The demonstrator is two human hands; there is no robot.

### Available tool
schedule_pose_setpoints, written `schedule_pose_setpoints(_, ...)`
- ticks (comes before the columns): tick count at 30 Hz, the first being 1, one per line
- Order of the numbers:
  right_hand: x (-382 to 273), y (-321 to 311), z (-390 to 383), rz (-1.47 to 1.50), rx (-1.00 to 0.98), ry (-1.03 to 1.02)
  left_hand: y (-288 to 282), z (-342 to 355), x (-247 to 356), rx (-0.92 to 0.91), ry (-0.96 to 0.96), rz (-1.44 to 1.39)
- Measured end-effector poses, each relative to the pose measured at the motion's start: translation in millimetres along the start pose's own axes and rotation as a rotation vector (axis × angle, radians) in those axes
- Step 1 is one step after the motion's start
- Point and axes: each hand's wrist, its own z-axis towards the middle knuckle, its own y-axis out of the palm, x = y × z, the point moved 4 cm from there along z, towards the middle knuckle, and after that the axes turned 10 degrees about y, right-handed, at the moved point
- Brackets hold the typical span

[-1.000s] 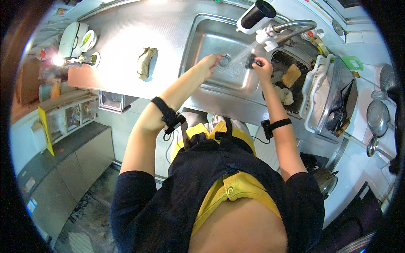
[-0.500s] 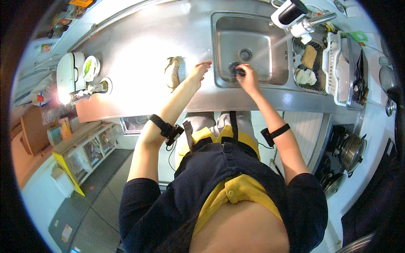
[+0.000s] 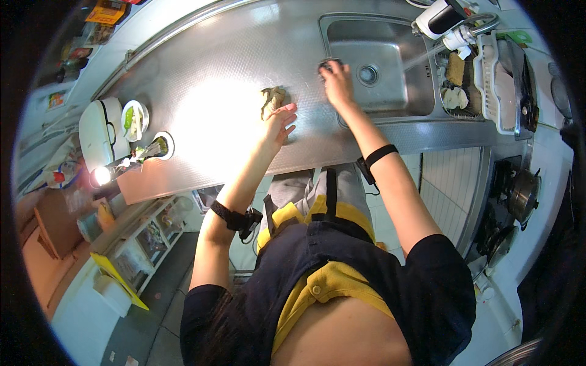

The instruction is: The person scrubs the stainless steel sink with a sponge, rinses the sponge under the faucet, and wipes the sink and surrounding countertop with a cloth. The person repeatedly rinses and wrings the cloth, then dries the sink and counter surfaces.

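My right hand (image 3: 337, 85) is closed on a dark, rounded scouring pad (image 3: 329, 63) at the left rim of the steel sink (image 3: 384, 52); the hand partly covers the pad. Beside it, over the steel counter (image 3: 226, 49), my left hand (image 3: 281, 124) holds nothing, its fingers apart. A crumpled yellowish cloth (image 3: 271, 99) lies just beyond the left fingers, partly hidden by that hand. Whether they touch the cloth, I cannot tell.
Water streams into the sink from the tap (image 3: 455, 39). To the right stand a wire basket with a brown sponge (image 3: 455, 68) and a white dish rack (image 3: 486, 85). At the counter's left end are a bright lamp (image 3: 101, 176), a white bowl (image 3: 135, 121) and a pale lidded box (image 3: 96, 131).
My right hand has moved left with the scouring pad, from inside the sink to its left rim. My left hand has come back toward the cloth. The whole view has shifted slightly.
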Motion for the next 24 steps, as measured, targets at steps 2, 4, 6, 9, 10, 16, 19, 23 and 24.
schedule_pose_setpoints(2,22,-19,-2,-0.074,-0.015,0.149,0,0,3,-0.025,0.012,-0.022)
schedule_pose_setpoints(4,17,-37,-25,-0.017,-0.011,0.020,2,2,7,-0.042,0.020,-0.023)
schedule_pose_setpoints(6,-3,-31,-57,0.153,-0.168,-0.013,4,5,10,-0.056,0.023,-0.001)
schedule_pose_setpoints(9,-45,-12,-103,0.056,-0.283,-0.351,6,13,9,-0.051,-0.030,-0.023)
schedule_pose_setpoints(10,-46,-8,-106,-0.050,-0.270,-0.424,7,15,9,-0.045,-0.040,-0.016)
schedule_pose_setpoints(16,21,-32,-53,-0.173,-0.085,-0.083,10,22,8,-0.099,-0.035,0.012)
schedule_pose_setpoints(19,26,-57,-77,-0.184,-0.134,-0.174,18,19,8,-0.083,-0.066,0.031)
schedule_pose_setpoints(23,-17,-74,-168,0.067,-0.281,-0.455,39,10,11,-0.061,-0.062,0.008)
schedule_pose_setpoints(24,-14,-77,-178,0.033,-0.269,-0.457,45,7,10,-0.061,-0.063,0.012)
